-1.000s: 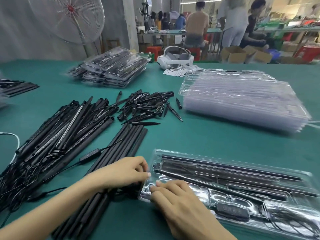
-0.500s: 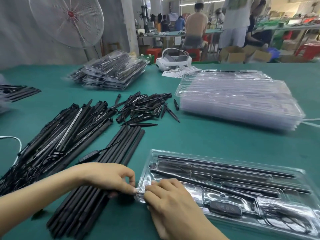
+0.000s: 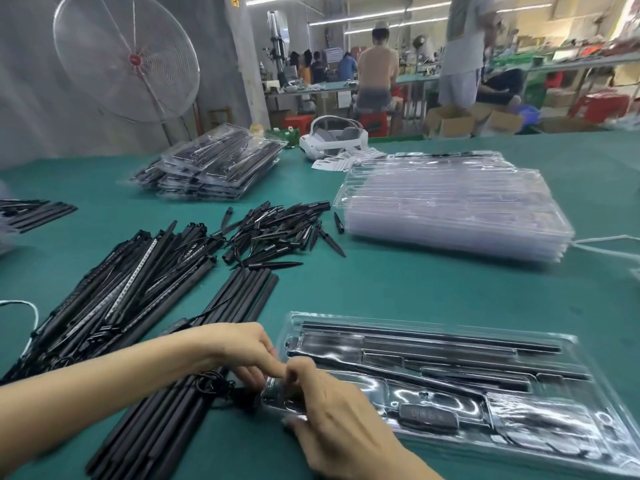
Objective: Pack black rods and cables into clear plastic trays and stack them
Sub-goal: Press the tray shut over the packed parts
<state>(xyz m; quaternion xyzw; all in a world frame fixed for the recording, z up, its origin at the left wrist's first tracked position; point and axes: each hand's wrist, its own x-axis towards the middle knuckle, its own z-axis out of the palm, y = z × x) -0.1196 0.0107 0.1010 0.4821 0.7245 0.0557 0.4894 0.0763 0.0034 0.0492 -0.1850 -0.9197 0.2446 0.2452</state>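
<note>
Evidently well along: the near tray [image 3: 450, 372] on the table [image 3: 381, 282] holds rods and a cable; left hand [image 3: 239, 348] and right hand [image 3: 332, 410] pinch its left corner with curled fingers; packed trays [image 3: 207, 164] stand stacked; loose rods [image 3: 114, 292] and empty trays [image 3: 450, 202] remain.

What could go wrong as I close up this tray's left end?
Both hands, left hand and right hand, pinch the filled tray at one corner only, so the far end may lift and rods could slip from their slots. The loose cable beside that corner could get caught under the tray's edge.
</note>
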